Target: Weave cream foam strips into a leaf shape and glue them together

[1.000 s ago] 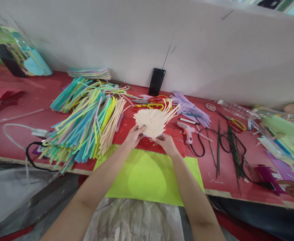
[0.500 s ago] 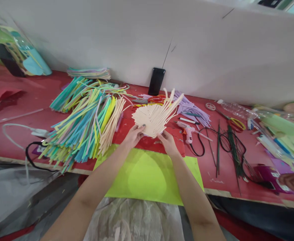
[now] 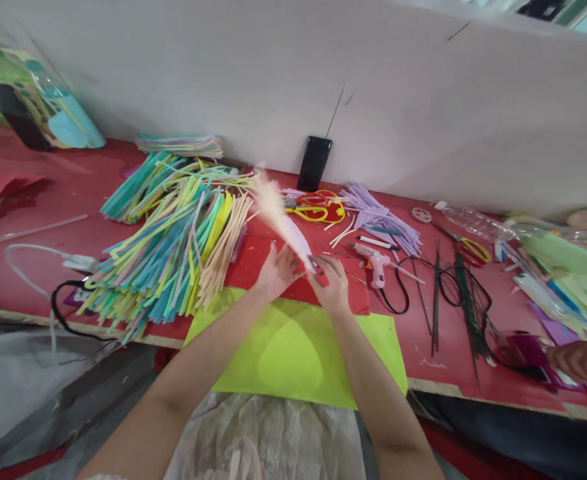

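Note:
A cream woven piece of foam strips (image 3: 279, 220) stands on edge above the red sheet (image 3: 253, 261), blurred by motion. My left hand (image 3: 276, 270) and my right hand (image 3: 331, 283) both grip its lower end, fingers closed on it. Under my wrists a lime-green sheet (image 3: 293, 353) hangs over the table's front edge. A few loose cream strips (image 3: 344, 233) lie behind my hands.
A big heap of coloured foam strips (image 3: 173, 233) lies left. A black phone (image 3: 314, 163) leans on the wall. Scissors (image 3: 313, 205), purple strips (image 3: 381, 217), a glue gun (image 3: 376, 259) and green wires (image 3: 466, 293) lie right. Another person's hand (image 3: 576, 360) reaches in at far right.
The woven piece, flat and facing me a second ago, has been tipped up and turned on edge toward the left. Loose cream strips now lie where it was.

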The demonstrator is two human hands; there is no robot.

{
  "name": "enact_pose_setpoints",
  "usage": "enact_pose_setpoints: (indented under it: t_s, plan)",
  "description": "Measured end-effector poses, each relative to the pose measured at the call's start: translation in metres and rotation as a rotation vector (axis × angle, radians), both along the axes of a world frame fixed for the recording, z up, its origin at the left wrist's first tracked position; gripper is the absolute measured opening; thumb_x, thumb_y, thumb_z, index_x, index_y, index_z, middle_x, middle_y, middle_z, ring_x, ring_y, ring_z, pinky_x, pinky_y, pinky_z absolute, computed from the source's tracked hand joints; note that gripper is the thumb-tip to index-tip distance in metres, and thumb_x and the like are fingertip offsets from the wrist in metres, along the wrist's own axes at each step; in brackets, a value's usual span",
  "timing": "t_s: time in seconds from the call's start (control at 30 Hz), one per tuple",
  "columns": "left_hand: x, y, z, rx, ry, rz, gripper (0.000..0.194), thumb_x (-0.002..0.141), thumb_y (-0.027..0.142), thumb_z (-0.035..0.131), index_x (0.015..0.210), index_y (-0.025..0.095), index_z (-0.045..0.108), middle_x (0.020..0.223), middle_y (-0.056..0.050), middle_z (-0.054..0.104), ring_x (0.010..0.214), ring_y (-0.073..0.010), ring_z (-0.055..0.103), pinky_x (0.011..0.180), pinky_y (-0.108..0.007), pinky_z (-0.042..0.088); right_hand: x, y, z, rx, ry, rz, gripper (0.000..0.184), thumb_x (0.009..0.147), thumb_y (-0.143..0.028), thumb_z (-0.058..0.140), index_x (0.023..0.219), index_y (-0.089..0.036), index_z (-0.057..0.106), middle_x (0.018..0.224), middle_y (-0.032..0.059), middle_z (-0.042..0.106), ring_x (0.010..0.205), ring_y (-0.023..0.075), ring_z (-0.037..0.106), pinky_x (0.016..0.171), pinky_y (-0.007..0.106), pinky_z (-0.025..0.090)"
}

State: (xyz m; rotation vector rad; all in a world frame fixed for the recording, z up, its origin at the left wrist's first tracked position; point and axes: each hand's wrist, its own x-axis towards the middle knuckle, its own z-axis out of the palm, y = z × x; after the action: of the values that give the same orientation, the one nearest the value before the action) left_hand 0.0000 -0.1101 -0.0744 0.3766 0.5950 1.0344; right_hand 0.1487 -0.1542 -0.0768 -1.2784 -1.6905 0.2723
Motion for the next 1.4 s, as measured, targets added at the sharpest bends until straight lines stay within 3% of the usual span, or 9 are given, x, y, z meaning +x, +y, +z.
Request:
enact_pose_setpoints:
  t_s: [0.07,0.13,0.23,0.33,0.53,0.7,0.93,1.13,1.4]
  plan:
    - [-0.002,0.003,0.001,-0.055,-0.026,0.007,0.03,0.086,0.043,0.047,0.094,0.022,0.068,0.089,-0.006,0.073,0.102,-0.0262,0.064,0.087,-0.04,0.051,-0.007,-0.002,0.002,-0.005,-0.082,0.15,0.027,0.084,-0.038,0.061,0.107,-0.026,0.068,0.109,0.0075,0.068,0.101,0.0228,0.06,0.092,0.04,0.046]
    - [-0.007,0.006,0.002,-0.067,-0.03,0.034,0.029,0.085,0.039,0.045,0.094,0.023,0.068,0.081,-0.005,0.073,0.096,-0.0252,0.065,0.085,-0.04,0.052,-0.01,-0.004,0.004,-0.029,-0.049,0.202,0.026,0.089,-0.04,0.054,0.107,-0.027,0.067,0.11,0.0062,0.069,0.104,0.0218,0.06,0.094,0.04,0.045]
    - [-0.015,0.008,0.005,-0.082,-0.051,0.049,0.03,0.083,0.04,0.045,0.097,0.024,0.067,0.083,-0.003,0.073,0.095,-0.0246,0.066,0.084,-0.04,0.053,-0.003,-0.006,0.007,-0.043,0.135,-0.013,0.036,0.096,-0.041,0.035,0.102,-0.025,0.068,0.103,0.0066,0.069,0.101,0.0206,0.06,0.092,0.039,0.045]
    - [-0.017,0.008,0.007,-0.116,-0.06,0.049,0.03,0.079,0.041,0.049,0.097,0.023,0.066,0.086,-0.004,0.074,0.096,-0.0257,0.066,0.084,-0.041,0.053,0.01,-0.003,0.006,-0.075,0.293,-0.216,0.042,0.095,-0.047,0.034,0.093,-0.022,0.068,0.093,0.0064,0.068,0.086,0.0191,0.061,0.08,0.034,0.046]
    - [-0.014,0.006,0.007,-0.159,-0.035,0.051,0.023,0.077,0.043,0.053,0.082,0.024,0.065,0.069,-0.003,0.071,0.091,-0.0259,0.068,0.081,-0.039,0.055,0.018,0.005,0.002,-0.154,0.501,-0.27,0.044,0.09,-0.054,0.04,0.083,-0.02,0.067,0.084,0.0055,0.069,0.077,0.0179,0.06,0.067,0.028,0.045]
    - [-0.015,0.005,0.008,-0.177,-0.055,0.028,0.023,0.078,0.042,0.053,0.077,0.023,0.064,0.059,-0.004,0.067,0.089,-0.0257,0.068,0.079,-0.037,0.057,0.013,0.002,0.005,-0.175,0.446,-0.248,0.042,0.09,-0.053,0.041,0.081,-0.02,0.067,0.082,0.0042,0.069,0.076,0.0173,0.06,0.072,0.029,0.045]
    - [-0.014,0.002,0.015,-0.207,-0.098,-0.003,0.025,0.08,0.042,0.049,0.077,0.022,0.065,0.06,-0.006,0.067,0.099,-0.0279,0.066,0.083,-0.041,0.056,0.013,0.002,0.006,-0.177,0.449,-0.226,0.041,0.091,-0.051,0.04,0.081,-0.02,0.066,0.083,0.0045,0.07,0.077,0.0171,0.061,0.075,0.03,0.045]
    - [-0.015,0.002,0.016,-0.238,-0.129,-0.001,0.025,0.078,0.039,0.052,0.063,0.021,0.059,0.056,-0.004,0.065,0.087,-0.025,0.069,0.079,-0.036,0.057,0.014,0.002,0.005,-0.199,0.436,-0.239,0.044,0.09,-0.054,0.04,0.081,-0.019,0.067,0.083,0.0047,0.069,0.074,0.0161,0.059,0.073,0.03,0.045]
    - [-0.015,0.002,0.014,-0.31,-0.147,0.046,0.022,0.079,0.03,0.046,0.061,0.019,0.053,0.048,-0.002,0.058,0.076,-0.0225,0.07,0.076,-0.035,0.058,0.014,0.003,0.004,-0.184,0.426,-0.251,0.043,0.091,-0.05,0.041,0.081,-0.018,0.067,0.083,0.0043,0.07,0.075,0.0153,0.06,0.073,0.029,0.045]
